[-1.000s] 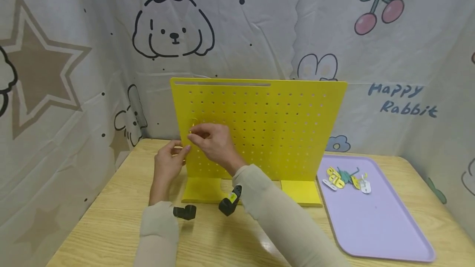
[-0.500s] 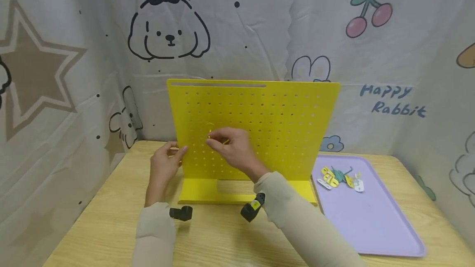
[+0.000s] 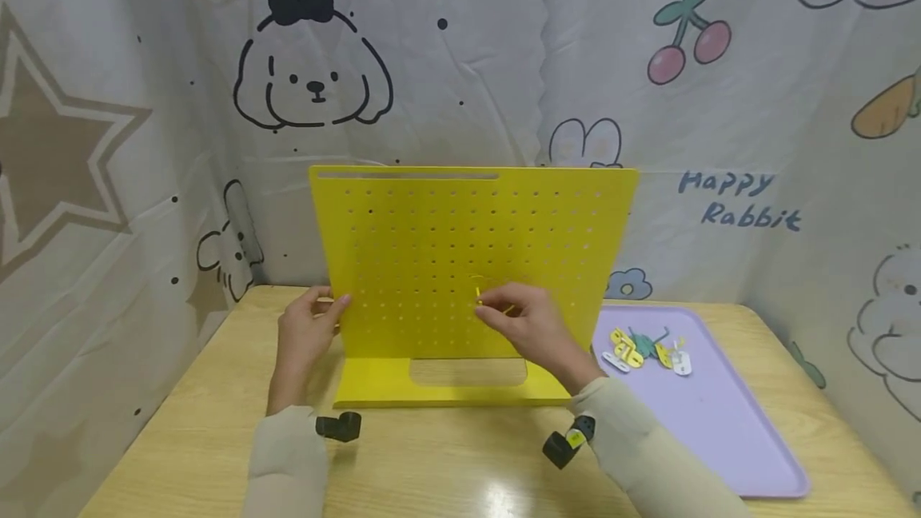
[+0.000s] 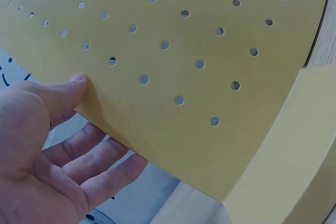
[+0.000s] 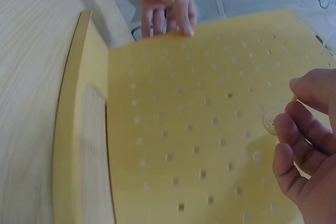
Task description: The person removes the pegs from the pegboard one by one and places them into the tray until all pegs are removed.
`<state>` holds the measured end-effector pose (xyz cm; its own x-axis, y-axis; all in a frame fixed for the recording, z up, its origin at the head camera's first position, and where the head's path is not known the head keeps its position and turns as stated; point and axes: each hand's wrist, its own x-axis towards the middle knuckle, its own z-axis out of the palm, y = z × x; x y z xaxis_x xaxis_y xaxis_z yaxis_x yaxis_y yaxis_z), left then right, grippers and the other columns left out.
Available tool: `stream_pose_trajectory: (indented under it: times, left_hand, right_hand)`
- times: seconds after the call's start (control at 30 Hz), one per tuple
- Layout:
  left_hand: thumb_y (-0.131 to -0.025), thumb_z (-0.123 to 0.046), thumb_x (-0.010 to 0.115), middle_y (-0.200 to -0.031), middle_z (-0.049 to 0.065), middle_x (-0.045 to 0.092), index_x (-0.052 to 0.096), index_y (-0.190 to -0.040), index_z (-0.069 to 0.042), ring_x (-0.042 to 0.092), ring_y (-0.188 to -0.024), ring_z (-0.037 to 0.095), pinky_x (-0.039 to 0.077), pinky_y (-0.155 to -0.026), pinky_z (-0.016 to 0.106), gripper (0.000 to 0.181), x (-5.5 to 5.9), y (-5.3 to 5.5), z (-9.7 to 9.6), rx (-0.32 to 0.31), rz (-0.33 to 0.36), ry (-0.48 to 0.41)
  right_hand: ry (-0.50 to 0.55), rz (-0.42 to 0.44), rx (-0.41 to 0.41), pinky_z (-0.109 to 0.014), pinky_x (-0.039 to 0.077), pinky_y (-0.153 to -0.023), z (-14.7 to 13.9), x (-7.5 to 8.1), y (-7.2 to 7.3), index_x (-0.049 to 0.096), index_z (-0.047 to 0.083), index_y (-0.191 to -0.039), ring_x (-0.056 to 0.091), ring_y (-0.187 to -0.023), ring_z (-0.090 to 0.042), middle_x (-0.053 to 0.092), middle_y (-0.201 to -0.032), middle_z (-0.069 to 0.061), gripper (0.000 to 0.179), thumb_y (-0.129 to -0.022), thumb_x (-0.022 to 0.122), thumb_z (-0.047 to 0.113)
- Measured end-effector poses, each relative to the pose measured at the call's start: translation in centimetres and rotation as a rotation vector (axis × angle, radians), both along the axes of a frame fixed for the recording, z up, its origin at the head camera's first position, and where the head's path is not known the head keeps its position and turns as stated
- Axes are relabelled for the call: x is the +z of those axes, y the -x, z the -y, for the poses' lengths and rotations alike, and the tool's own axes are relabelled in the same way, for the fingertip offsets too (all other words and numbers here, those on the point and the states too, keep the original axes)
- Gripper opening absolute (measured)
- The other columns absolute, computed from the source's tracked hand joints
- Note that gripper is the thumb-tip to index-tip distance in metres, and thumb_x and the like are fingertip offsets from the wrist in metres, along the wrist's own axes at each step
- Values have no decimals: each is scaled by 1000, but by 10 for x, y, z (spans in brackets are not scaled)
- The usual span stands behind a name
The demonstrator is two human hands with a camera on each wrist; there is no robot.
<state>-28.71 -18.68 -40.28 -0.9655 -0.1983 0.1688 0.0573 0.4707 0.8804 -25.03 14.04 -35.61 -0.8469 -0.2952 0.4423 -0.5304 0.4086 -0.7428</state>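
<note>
A yellow pegboard (image 3: 410,326) with rows of round holes stands upright on its base. My left hand (image 3: 305,334) grips its left edge, thumb on the front face and the other fingers behind the edge, as the left wrist view shows. In front of the board's middle, my right hand (image 3: 528,326) pinches a small yellow hook (image 3: 478,292) between thumb and fingertips. In the right wrist view a thin curved end of the hook shows past the fingers, close over the board's face; the rest of it is hidden by the hand.
A lilac tray (image 3: 719,438) lies to the right on the wooden table (image 3: 417,462). Several yellow and white hooks (image 3: 626,352) and green hooks (image 3: 647,344) lie in a cluster at its far end. A printed curtain (image 3: 504,38) hangs behind the board.
My right hand has moved right and a little down across the board, from its left side to the middle, with the hook pinched. My left hand stays at the left edge.
</note>
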Motion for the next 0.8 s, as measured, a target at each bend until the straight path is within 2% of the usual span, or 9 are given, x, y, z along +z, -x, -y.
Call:
stream_pose_trajectory:
  times: [0.27, 0.6, 0.8]
  left_hand:
    - [-99, -38, 63, -115, 21, 66, 62, -121, -5, 67, -100, 35, 61, -79, 36, 40, 1, -2, -1, -2, 12, -1]
    - [-99, -36, 64, -113, 19, 67, 63, -122, -5, 66, -103, 34, 61, -78, 35, 38, 0, -1, 0, 19, -6, 7]
    - [-99, -36, 64, -113, 20, 67, 63, -122, -5, 65, -103, 35, 61, -79, 36, 39, 0, -2, -3, 12, -11, 5]
  right_hand:
    - [-25, 35, -113, -32, 57, -69, -44, -8, -15, 76, 7, -105, 63, -83, -19, 72, -101, 1, 15, -95, 73, 18]
    - [-76, -50, -208, -28, 57, -66, -92, -11, -28, 77, 6, -99, 64, -76, -16, 73, -93, 1, 9, -91, 75, 10]
    - [-129, -67, -296, -26, 57, -65, -124, -12, -39, 78, 6, -98, 64, -77, -14, 74, -97, -2, 9, -91, 75, 11]
